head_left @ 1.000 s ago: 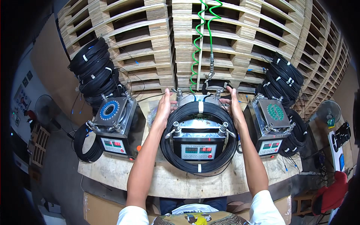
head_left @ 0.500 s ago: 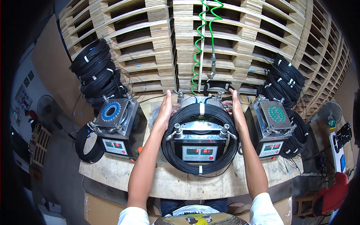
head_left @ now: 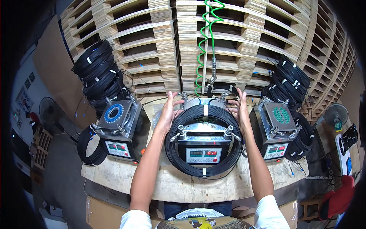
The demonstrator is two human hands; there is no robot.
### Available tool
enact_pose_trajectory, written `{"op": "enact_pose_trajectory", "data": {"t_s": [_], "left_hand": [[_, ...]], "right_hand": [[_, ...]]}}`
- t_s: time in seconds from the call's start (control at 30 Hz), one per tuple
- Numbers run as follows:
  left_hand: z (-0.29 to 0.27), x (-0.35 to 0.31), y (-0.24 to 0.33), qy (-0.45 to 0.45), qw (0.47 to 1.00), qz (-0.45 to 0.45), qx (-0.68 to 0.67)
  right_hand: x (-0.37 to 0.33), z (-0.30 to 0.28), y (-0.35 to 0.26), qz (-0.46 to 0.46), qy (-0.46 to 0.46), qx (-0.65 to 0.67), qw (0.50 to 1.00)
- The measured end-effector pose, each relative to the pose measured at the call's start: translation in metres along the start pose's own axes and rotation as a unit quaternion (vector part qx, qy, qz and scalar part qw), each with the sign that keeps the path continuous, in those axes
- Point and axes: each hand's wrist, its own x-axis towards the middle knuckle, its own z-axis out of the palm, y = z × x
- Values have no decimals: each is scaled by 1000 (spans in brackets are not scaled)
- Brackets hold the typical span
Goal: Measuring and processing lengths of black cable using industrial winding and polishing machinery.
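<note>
Framing the black cable coil [head_left: 170,149] from both sides, my left hand [head_left: 167,113] and right hand [head_left: 242,111] are spread, palms facing inward, with nothing visibly pinched; whether my fingers actually touch the cable I can't tell. The coil sits at the centre of the frame, circling the lit front panel [head_left: 203,155] of the middle machine [head_left: 204,144], with two metal clamp posts [head_left: 182,131] inside its ring. How it is supported, I can't see.

I judge it fairly heavy for its bulk, springy rather than stiff, and smooth enough to slide a little under flat palms. The upper tie [head_left: 206,110] and lower tie [head_left: 204,171], both white, should keep the turns bundled, but between them loose strands could splay. I'd take hold at the left and right flanks, gripping the whole thickness of the bundle and keeping it off the posts.
</note>
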Motion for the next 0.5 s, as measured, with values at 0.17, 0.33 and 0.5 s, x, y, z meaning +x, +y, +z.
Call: {"op": "enact_pose_trajectory", "data": {"t_s": [0.17,0.33,0.5], "left_hand": [[-10,3,-4,-38,999,-5,7],[-9,2,-7,18,1000,-4,21],[-8,5,-11,52,998,15,-27]], "right_hand": [[-6,6,-7,17,9,-41,999],[-7,8,-10,19,-38,21,999],[-8,12,-10,9,-39,45,998]]}}
